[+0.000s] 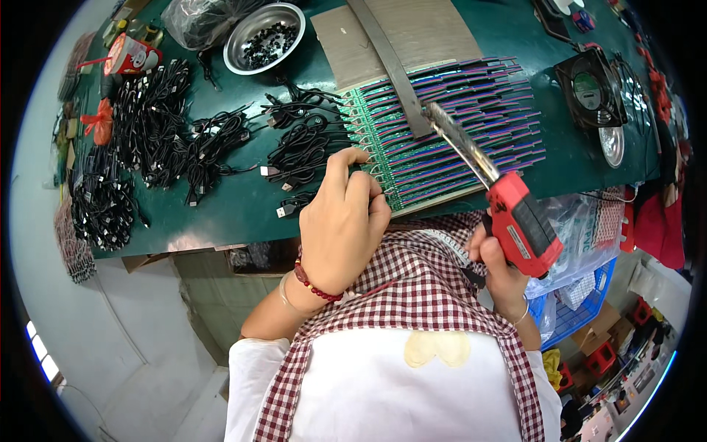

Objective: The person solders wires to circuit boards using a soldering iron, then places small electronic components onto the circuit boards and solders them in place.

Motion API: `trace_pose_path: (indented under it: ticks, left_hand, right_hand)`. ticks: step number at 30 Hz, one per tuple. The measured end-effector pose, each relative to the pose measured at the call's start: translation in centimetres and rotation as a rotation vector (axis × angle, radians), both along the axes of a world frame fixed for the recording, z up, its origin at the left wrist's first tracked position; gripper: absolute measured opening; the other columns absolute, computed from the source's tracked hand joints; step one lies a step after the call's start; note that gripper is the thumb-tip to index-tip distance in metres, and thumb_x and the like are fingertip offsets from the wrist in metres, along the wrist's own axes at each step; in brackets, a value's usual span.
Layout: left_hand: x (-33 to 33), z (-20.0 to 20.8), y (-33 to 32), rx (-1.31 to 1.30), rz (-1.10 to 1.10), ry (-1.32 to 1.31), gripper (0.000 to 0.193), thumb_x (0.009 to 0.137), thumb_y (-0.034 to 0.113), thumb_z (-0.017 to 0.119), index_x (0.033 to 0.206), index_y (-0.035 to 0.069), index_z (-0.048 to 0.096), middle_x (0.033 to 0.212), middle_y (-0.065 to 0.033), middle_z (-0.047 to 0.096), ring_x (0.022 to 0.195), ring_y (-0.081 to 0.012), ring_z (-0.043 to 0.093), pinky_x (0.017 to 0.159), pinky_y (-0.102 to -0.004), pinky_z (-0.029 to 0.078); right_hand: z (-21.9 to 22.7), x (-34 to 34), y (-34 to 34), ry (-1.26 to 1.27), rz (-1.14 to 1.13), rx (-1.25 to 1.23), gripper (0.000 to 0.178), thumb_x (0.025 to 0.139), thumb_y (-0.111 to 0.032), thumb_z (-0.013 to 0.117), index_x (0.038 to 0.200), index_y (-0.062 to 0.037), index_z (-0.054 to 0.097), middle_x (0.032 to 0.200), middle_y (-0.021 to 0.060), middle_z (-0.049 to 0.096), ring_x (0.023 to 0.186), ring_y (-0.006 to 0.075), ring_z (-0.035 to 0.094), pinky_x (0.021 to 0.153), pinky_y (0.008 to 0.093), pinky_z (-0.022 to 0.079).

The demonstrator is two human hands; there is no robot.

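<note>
My right hand [498, 274] is wrapped around the handle of a red and black soldering gun [519, 221]. Its long metal barrel slants up and left, the tip close to the end of a flat metal bar [394, 70]. Under the bar lies a row of small green circuit boards [384, 166] with black, blue and pink wires [464, 125] fanning out to the right. At the left edge of these boards is my left hand [342, 221], fingers bent and closed; whatever sits between its fingertips is hidden. Black USB cables [298, 151] lie just beyond that hand.
Bundles of black cables [151, 121] cover the table's left side. A metal bowl [254, 59] of small black parts stands at the back, near a red cup [131, 57]. Cardboard [434, 29] lies under the bar. To the right are a black fan [589, 88] and a blue basket [589, 306].
</note>
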State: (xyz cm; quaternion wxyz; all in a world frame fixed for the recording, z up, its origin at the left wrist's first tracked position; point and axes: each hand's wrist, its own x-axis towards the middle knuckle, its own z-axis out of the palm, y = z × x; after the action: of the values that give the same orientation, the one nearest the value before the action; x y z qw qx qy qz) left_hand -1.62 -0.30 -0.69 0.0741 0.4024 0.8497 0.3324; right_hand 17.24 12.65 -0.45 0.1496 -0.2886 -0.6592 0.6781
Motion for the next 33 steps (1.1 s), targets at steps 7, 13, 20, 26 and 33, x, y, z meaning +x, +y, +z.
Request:
trace_pose_path:
  ticks: [7,13,20,26,33]
  left_hand:
    - [-0.4,-0.3,0.6,-0.108,-0.011,0.075,0.012,0.068,0.002,0.061,0.075,0.002,0.052,0.108,-0.0085,0.054,0.065,-0.0242,0.060,0.049,-0.0330,0.049]
    - [-0.4,-0.1,0.6,-0.113,-0.024,0.077,0.012,0.068,0.001,0.061,0.075,0.001,0.052,0.107,-0.0078,0.054,0.066,-0.0230,0.060,0.049,-0.0323,0.049]
    - [-0.5,-0.3,0.3,-0.125,-0.035,0.082,0.011,0.069,0.000,0.061,0.075,0.000,0.052,0.108,-0.0081,0.053,0.071,-0.0225,0.061,0.051,-0.0319,0.050]
    - [-0.6,-0.2,0.2,-0.139,-0.049,0.063,0.012,0.069,0.000,0.060,0.077,-0.001,0.052,0.108,-0.0091,0.052,0.075,-0.0233,0.062,0.053,-0.0327,0.050]
    - [-0.6,-0.5,0.3,-0.070,-0.013,0.046,0.012,0.067,0.001,0.060,0.073,0.003,0.050,0.108,-0.0075,0.055,0.064,-0.0257,0.059,0.052,-0.0352,0.047]
  right_hand:
    - [-2.5,5.4,-0.3,-0.150,-0.031,0.156,0.025,0.076,-0.025,0.072,0.084,-0.0029,0.063,0.076,0.0065,0.059,0.066,0.0181,0.058,0.057,0.0290,0.045]
    - [-2.0,4.9,0.0,-0.161,0.157,0.441,0.026,0.077,-0.029,0.071,0.082,-0.0048,0.061,0.072,0.0042,0.059,0.060,0.0167,0.057,0.053,0.0279,0.044]
    - [-1.3,3.8,0.3,-0.114,0.173,0.487,0.029,0.075,-0.025,0.073,0.086,-0.0022,0.058,0.064,0.0013,0.059,0.055,0.0120,0.057,0.052,0.0233,0.044]
    - [-1.3,3.8,0.1,-0.136,0.179,0.490,0.029,0.074,-0.026,0.074,0.084,-0.0034,0.058,0.065,0.0014,0.058,0.052,0.0127,0.055,0.051,0.0246,0.043]
    - [-1.5,4.1,-0.1,-0.124,0.148,0.534,0.028,0.073,-0.024,0.074,0.085,-0.0027,0.060,0.072,0.0045,0.060,0.058,0.0161,0.057,0.053,0.0267,0.043]
